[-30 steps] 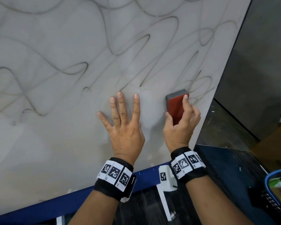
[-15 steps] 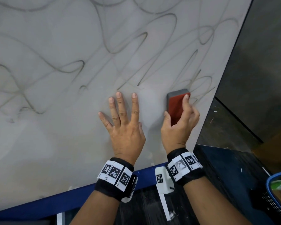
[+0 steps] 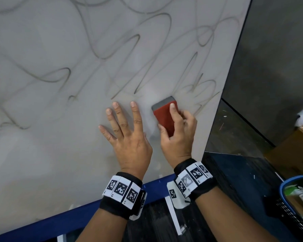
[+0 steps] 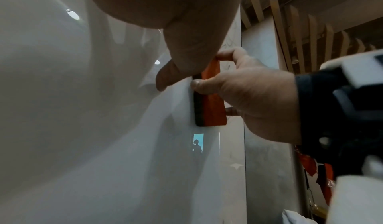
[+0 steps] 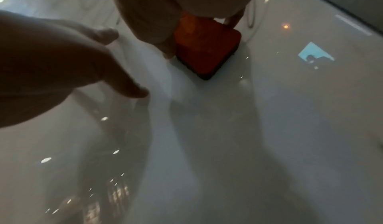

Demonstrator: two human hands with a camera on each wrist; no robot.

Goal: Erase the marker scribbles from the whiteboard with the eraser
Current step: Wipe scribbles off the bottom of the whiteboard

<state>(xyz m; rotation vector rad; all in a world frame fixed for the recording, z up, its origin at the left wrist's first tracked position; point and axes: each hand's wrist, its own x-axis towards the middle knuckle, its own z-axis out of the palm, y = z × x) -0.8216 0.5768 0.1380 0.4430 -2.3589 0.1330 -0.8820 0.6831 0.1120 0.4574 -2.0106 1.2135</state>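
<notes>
Eraser under right-hand fingers

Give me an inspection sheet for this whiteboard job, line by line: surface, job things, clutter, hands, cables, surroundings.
Surface: whiteboard lies slanted on a blue-edged support; its near part looks wiped.
Job's things: faint grey scribbles remain over the far and left parts; red eraser with grey felt side lies pressed on the board near its right edge.
Clutter: nothing seen on the board.
Hands: left hand lies flat, fingers spread, on the board; right hand grips the eraser.
Cables: nothing seen.
Surroundings: blue basket with items at lower right, cardboard box beyond it, dark floor to the right.
</notes>
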